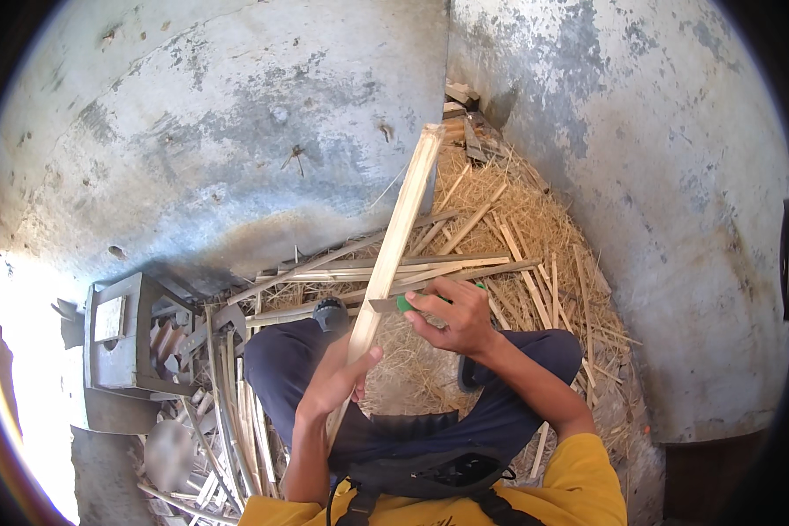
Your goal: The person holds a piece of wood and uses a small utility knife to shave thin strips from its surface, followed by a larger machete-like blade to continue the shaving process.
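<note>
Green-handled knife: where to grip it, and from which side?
I'd take it by the green handle, coming from the person's right, fingers wrapped around it. The blade points left, overlapping the pale wooden strip in view, so a left-side approach would likely meet metal. The right hand holds the handle from that side.

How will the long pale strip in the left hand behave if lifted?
The pale strip is probably stiff: it runs straight beyond the left hand without visible sag. It may feel top-heavy, since most of its visible length lies past the grip. Its dry-looking surface suggests it's fairly light.
</note>
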### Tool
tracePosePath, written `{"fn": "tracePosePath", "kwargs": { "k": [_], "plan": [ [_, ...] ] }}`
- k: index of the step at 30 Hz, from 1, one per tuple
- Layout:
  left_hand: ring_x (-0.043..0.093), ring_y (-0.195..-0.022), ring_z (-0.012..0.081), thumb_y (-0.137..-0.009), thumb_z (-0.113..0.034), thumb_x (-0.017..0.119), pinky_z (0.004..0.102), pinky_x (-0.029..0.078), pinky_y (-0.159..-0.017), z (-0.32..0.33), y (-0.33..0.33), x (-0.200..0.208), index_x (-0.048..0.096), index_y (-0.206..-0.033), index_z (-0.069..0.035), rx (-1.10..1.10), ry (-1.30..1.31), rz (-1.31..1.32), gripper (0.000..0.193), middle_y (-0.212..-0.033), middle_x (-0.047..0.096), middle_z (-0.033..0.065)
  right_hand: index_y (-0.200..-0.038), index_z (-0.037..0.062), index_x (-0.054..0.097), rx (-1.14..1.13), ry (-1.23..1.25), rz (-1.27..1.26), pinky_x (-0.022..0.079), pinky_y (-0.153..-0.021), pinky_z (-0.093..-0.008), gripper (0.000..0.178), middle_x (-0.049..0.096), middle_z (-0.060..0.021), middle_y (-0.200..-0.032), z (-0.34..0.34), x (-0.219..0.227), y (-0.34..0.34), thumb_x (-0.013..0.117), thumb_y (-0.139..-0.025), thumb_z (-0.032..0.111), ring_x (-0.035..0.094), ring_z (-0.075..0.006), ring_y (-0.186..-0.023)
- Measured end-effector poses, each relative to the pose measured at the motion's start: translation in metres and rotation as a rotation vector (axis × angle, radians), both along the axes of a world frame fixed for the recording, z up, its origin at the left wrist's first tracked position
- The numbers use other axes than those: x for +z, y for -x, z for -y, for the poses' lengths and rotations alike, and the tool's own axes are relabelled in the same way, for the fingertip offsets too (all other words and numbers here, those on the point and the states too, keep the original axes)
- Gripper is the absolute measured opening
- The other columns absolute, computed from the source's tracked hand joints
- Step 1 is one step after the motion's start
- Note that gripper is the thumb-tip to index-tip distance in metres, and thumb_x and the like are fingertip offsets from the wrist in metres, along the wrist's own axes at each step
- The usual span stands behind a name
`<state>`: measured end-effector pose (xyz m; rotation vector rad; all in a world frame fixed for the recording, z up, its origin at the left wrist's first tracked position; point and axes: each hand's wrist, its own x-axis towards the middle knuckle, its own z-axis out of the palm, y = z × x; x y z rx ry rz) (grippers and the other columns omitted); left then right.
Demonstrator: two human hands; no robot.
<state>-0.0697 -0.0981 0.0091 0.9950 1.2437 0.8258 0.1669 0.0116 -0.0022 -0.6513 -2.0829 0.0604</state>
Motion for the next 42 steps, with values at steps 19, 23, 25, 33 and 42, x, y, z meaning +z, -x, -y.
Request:
{"fn": "tracePosePath", "kwargs": {
  "k": [19, 23, 25, 33, 42],
  "plan": [
    [0.054, -0.049, 0.011, -0.104, -0.033, 0.071, 0.0276, 0.044, -0.045, 0.024, -0.001, -0.013, 0.06, -0.111, 0.001, -0.029, 0.088, 0.039, 0.036, -0.062, 0.05, -0.0011, -0.103, 0.0137, 0.081, -0.202, 0.015, -0.149, 0.045, -0.051, -0.0348, 0.017, 0.066, -0.0033, -0.075, -0.04, 0.007, -0.023, 0.082, -0.089, 0.022, 0.062, -0.0189, -0.058],
    [0.051, -0.048, 0.01, -0.105, -0.029, 0.07, 0.0269, 0.042, -0.043, 0.038, 0.0, -0.011, 0.059, -0.11, 0.001, -0.04, 0.124, 0.051, 0.032, -0.061, 0.047, -0.0021, -0.105, 0.0097, 0.081, -0.207, -0.001, -0.069, 0.048, -0.053, -0.0373, 0.018, 0.071, -0.0062, -0.081, -0.045, 0.014, -0.032, 0.08, -0.091, 0.02, 0.067, -0.0202, -0.062],
    [0.052, -0.048, 0.01, -0.105, -0.029, 0.07, 0.0269, 0.043, -0.044, 0.043, 0.002, -0.012, 0.059, -0.11, 0.001, -0.051, 0.131, 0.024, 0.032, -0.061, 0.047, -0.0021, -0.104, 0.0092, 0.081, -0.218, 0.014, -0.151, 0.049, -0.055, -0.0375, 0.017, 0.073, -0.0068, -0.083, -0.051, 0.006, -0.034, 0.08, -0.091, 0.019, 0.069, -0.0223, -0.065],
    [0.053, -0.049, 0.0097, -0.106, -0.03, 0.07, 0.0264, 0.044, -0.044, 0.063, 0.01, -0.016, 0.06, -0.11, 0.0, -0.076, 0.146, -0.019, 0.032, -0.063, 0.05, -0.0016, -0.104, 0.0105, 0.08, -0.334, 0.046, -0.094, 0.053, -0.061, -0.036, 0.015, 0.077, -0.0057, -0.089, -0.059, 0.018, -0.046, 0.08, -0.092, 0.019, 0.073, -0.0249, -0.072],
    [0.054, -0.049, 0.0094, -0.105, -0.027, 0.073, 0.0258, 0.045, -0.045, 0.094, 0.009, -0.009, 0.059, -0.131, 0.001, -0.241, 0.225, 0.048, 0.041, -0.067, 0.053, -0.002, -0.118, 0.0126, 0.073, -0.769, 0.403, -0.301, 0.053, -0.068, -0.038, 0.029, 0.076, -0.0056, -0.089, -0.113, 0.009, -0.115, 0.066, -0.106, 0.038, 0.07, -0.0198, -0.075]
  ]
}}
